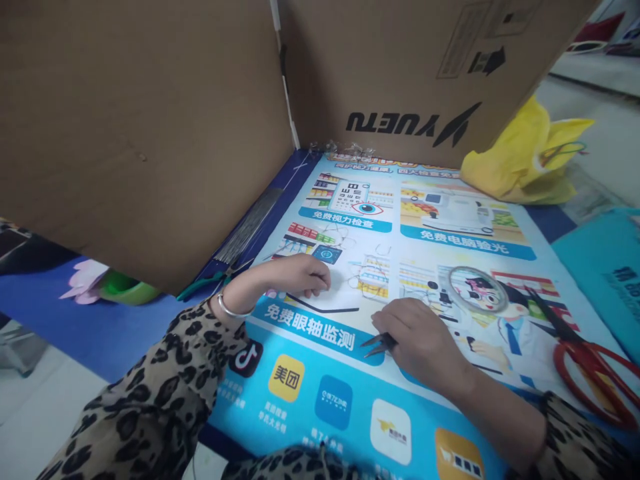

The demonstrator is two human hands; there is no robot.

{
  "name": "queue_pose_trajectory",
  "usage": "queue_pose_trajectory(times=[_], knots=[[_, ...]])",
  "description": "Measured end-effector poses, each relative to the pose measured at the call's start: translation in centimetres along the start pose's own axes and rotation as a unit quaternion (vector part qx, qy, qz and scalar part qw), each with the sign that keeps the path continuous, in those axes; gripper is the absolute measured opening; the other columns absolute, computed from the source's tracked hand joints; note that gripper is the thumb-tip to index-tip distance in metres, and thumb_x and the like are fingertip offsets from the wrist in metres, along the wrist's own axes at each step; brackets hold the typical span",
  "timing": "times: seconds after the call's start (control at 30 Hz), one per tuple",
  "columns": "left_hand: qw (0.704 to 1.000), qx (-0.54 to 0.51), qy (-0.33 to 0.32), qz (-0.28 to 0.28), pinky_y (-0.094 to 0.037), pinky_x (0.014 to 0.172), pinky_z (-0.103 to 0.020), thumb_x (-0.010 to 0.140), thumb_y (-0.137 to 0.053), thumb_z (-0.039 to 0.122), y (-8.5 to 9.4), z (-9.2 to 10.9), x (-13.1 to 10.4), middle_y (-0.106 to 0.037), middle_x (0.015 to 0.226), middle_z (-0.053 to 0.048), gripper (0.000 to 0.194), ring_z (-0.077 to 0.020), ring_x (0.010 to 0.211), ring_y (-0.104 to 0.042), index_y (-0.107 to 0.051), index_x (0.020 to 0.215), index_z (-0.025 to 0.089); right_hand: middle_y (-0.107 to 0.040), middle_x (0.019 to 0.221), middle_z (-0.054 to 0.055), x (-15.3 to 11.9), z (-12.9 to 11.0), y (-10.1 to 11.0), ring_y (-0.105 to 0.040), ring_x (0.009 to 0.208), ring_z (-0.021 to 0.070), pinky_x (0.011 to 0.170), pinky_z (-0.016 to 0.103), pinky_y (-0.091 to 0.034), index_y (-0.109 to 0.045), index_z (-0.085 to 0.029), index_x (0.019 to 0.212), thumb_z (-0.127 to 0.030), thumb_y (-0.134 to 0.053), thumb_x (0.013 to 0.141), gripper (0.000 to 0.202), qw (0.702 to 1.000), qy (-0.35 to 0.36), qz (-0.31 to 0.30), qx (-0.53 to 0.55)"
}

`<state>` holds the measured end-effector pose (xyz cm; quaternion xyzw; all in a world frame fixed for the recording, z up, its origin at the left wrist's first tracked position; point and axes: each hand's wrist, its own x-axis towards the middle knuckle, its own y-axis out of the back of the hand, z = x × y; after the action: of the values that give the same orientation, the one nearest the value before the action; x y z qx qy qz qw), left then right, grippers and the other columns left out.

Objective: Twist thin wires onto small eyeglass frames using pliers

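In the head view, the person's right hand rests on a printed poster that covers the tabletop, its fingers curled shut around small dark pliers whose tips point left. The left hand, with a silver bracelet at the wrist, lies just beyond with its fingers bent onto a thin dark wire on the poster, though whether they pinch it cannot be told. Red scissors lie at the right, a roll of tape sits near the right hand, and a bundle of wires leans by a cardboard box.
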<state>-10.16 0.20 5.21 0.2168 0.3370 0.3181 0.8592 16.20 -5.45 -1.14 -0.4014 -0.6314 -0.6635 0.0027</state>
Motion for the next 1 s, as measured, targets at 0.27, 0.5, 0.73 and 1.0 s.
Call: queue_pose_trajectory(times=[0.27, 0.5, 0.73, 1.0], knots=[[0.996, -0.081, -0.007, -0.025, -0.043, 0.056, -0.019, 0.08, -0.048, 0.024, -0.3, -0.2, 0.4, -0.059, 0.07, -0.001, 0.017, -0.0091, 0.062, -0.057, -0.059, 0.086, 0.013, -0.06, 0.077, 0.007, 0.2, -0.3, 0.1, -0.052, 0.081, 0.0197, 0.072, 0.034, -0.039, -0.063, -0.016, 0.083, -0.006, -0.048, 0.076, 0.018, 0.998, 0.012, -0.054, 0.007], [0.999, -0.022, -0.031, -0.035, -0.041, 0.055, -0.018, 0.078, -0.047, 0.021, -0.7, 0.0, 0.5, -0.058, 0.068, 0.001, 0.013, -0.0084, 0.06, -0.054, -0.058, 0.082, 0.014, -0.058, 0.085, 0.007, 0.3, -0.6, 0.3, -0.049, 0.086, 0.022, 0.077, 0.038, -0.038, -0.061, -0.016, 0.092, -0.026, -0.062, 0.077, 0.018, 0.989, 0.026, -0.148, 0.002], [0.997, 0.037, -0.051, -0.037, -0.037, 0.053, -0.018, 0.079, -0.047, 0.022, -1.1, 0.6, 0.3, -0.058, 0.066, 0.002, 0.013, -0.0084, 0.058, -0.053, -0.057, 0.08, 0.016, -0.057, 0.092, 0.009, 0.7, -1.0, 0.9, -0.047, 0.091, 0.0236, 0.079, 0.041, -0.037, -0.058, -0.017, 0.099, -0.057, -0.059, 0.075, 0.047, 0.982, 0.013, -0.179, 0.065], [0.985, 0.14, -0.103, 0.02, -0.032, 0.055, -0.02, 0.081, -0.045, 0.021, -2.5, 2.2, 0.1, -0.061, 0.07, 0.002, 0.017, -0.0085, 0.06, -0.048, -0.062, 0.079, 0.018, -0.063, 0.09, 0.009, 0.1, -0.8, 0.8, -0.052, 0.086, 0.021, 0.074, 0.036, -0.039, -0.057, -0.016, 0.103, -0.021, -0.059, 0.082, 0.021, 0.998, 0.057, 0.026, -0.029]])
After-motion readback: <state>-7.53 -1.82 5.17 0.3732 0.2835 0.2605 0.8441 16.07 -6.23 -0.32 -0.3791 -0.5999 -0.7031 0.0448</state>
